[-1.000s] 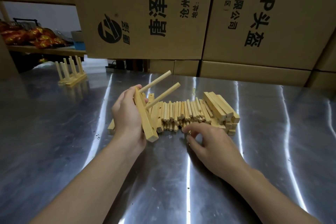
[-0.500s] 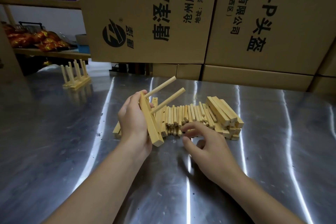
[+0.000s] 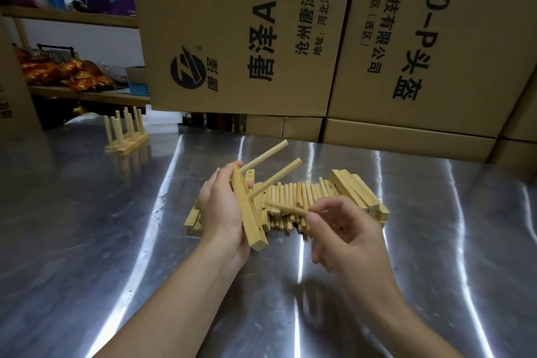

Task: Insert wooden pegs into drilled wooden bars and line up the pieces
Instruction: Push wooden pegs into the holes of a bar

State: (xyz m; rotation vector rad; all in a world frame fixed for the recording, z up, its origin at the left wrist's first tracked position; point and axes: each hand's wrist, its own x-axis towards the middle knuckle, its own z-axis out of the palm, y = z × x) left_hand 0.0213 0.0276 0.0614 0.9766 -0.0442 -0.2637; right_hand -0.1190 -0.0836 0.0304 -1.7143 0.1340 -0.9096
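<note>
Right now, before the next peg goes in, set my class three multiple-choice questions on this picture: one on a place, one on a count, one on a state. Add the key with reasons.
1. Where do the finished pegged bars stand?
A. at the far left of the table
B. at the near right corner
C. on the floor

2. How many pegs stick out of the bar held in the left hand?
A. one
B. two
C. four

3. What is the right hand doing?
A. lying flat
B. gripping a bar
C. pinching a loose peg

Key: 1 A, they stand far back on the left with their pegs upright; 2 B, two pegs slant up from the bar; 3 C, its fingers pinch a peg that points toward the bar.
</note>
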